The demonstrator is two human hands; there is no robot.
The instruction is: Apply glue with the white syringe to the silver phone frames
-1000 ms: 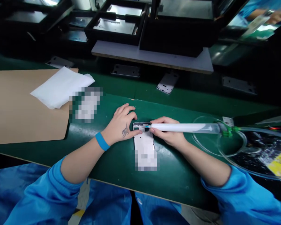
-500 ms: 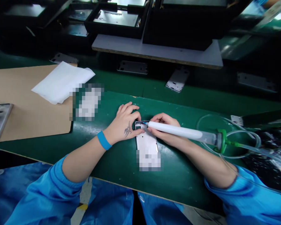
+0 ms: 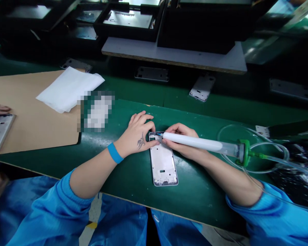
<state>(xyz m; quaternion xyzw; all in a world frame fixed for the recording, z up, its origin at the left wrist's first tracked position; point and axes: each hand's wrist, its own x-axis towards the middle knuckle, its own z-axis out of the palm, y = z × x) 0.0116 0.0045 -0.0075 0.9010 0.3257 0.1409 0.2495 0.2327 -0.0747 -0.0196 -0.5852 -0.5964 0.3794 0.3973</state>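
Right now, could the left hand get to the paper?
Probably yes: the left hand holds no tool, and the paper lies to its left. It must first leave the frame, and a blurred patch hides part of the way.

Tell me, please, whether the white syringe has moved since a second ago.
Yes: against the green table, the rear end of the syringe has swung toward the near edge, while its tip remains at the far end of the phone frame.

Nearer to us than our right hand (image 3: 186, 150), we can pass above the green table (image 3: 200, 191); rightward, the tube (image 3: 282, 161) obstructs.
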